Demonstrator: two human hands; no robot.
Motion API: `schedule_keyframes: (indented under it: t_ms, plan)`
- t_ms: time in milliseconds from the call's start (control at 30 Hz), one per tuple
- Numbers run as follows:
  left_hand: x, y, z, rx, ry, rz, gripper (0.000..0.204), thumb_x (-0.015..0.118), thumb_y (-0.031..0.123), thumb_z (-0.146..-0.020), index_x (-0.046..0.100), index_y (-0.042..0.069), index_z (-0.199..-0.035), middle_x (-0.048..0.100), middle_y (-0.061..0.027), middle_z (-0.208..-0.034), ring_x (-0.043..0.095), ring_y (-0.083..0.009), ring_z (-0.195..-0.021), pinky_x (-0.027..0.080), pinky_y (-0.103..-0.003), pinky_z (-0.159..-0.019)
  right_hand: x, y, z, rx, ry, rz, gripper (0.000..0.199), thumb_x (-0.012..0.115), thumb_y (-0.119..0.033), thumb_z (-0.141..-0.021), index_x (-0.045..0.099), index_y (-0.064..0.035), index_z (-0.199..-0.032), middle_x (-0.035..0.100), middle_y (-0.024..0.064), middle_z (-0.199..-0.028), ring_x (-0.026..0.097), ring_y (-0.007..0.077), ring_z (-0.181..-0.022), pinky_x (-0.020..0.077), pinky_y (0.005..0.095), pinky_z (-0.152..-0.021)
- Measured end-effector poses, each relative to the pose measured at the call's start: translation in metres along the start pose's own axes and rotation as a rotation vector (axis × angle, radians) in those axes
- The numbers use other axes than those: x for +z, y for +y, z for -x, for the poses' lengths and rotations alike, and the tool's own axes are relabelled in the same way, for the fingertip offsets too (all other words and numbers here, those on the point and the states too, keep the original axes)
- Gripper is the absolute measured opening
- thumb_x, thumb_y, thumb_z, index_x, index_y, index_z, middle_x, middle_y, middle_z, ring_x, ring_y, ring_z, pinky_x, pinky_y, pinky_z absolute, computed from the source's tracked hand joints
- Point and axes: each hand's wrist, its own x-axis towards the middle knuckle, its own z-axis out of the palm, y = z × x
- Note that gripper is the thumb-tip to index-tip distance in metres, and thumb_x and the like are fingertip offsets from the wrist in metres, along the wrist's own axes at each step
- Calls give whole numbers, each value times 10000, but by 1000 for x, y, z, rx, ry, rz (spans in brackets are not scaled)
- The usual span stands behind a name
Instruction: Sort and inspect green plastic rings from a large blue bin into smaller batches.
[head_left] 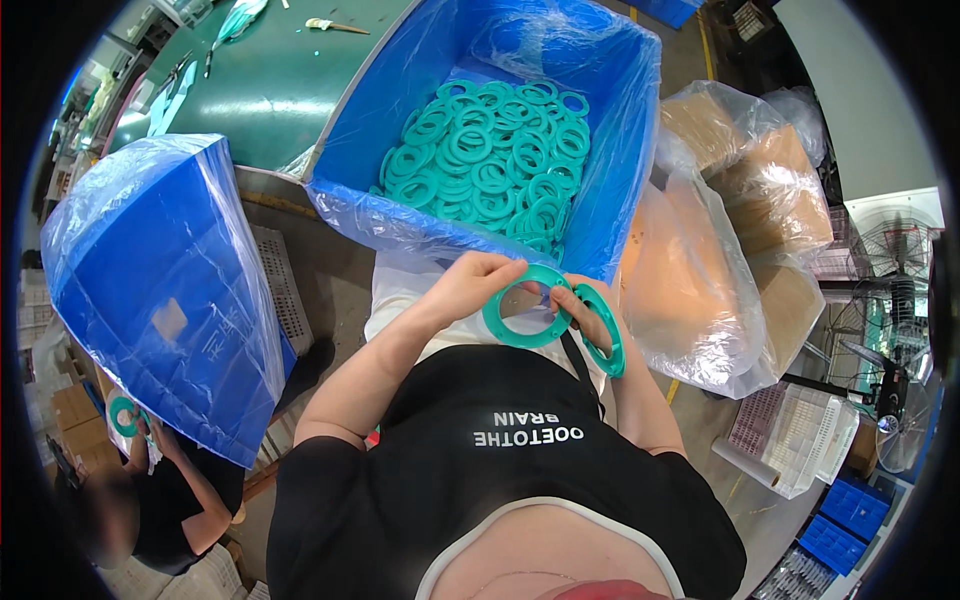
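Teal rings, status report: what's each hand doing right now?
Left hand grips a flat teal ring at its rim. Right hand holds a second teal ring. Blue lined bin of rings ahead; nothing blocking.

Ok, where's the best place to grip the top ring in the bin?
Probably on its band, one finger through the hole. The rings lie mostly flat in a loose pile inside the blue bin, so come from above, at the near side, where the lined wall is lowest.
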Motion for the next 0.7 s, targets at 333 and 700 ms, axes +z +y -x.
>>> schedule_keyframes:
  t_ms: [333, 700]
  plan:
    - [13, -13, 4, 207, 212, -270, 138, 619, 169, -866, 649, 34, -872, 575, 13, -737, 519, -84, -712, 424, -282, -601, -5, 1, 2, 32, -44, 110, 304, 589, -328, -886, 595, -72, -723, 478, -26, -598, 415, 69, -535, 311, 236, -476]
    - [-18, 3, -8, 74, 215, 453, 192, 436, 164, -952, 552, 55, -845, 507, 9, -726, 435, -84, -589, 311, -195, -488, -97, -2, 27, -584, 429, -896, 277, 475, -324, -968, 612, -84, -983, 489, -61, -669, 420, 31, -548, 302, 181, -480]
